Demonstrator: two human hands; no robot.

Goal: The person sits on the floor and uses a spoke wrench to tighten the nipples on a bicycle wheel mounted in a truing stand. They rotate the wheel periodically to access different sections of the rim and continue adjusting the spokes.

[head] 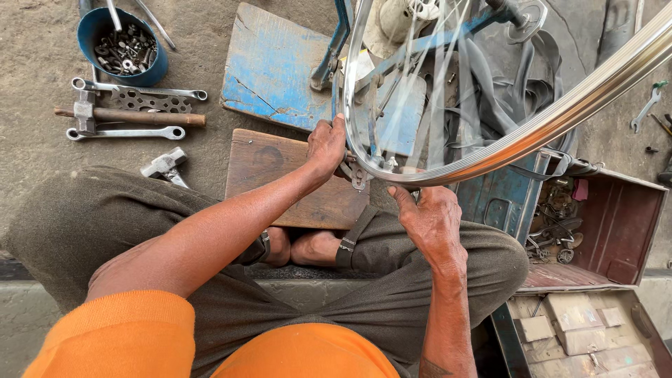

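Observation:
A shiny metal bicycle wheel rim (532,129) with thin spokes stands in a blue frame (336,49) in front of me. My left hand (325,147) grips the rim's left side, fingers wrapped around a small metal tool at the rim's lower edge. My right hand (430,217) holds the bottom of the rim from underneath, thumb up against it. My knees in grey trousers spread below, and my sandalled feet rest by a brown wooden board (280,175).
A blue tin of nuts and bolts (126,45) stands at the upper left, with spanners and a hammer (129,115) laid beside it. A blue wooden board (269,66) lies behind. An open rusty toolbox (616,224) sits on the right, black inner tubes (504,91) behind the wheel.

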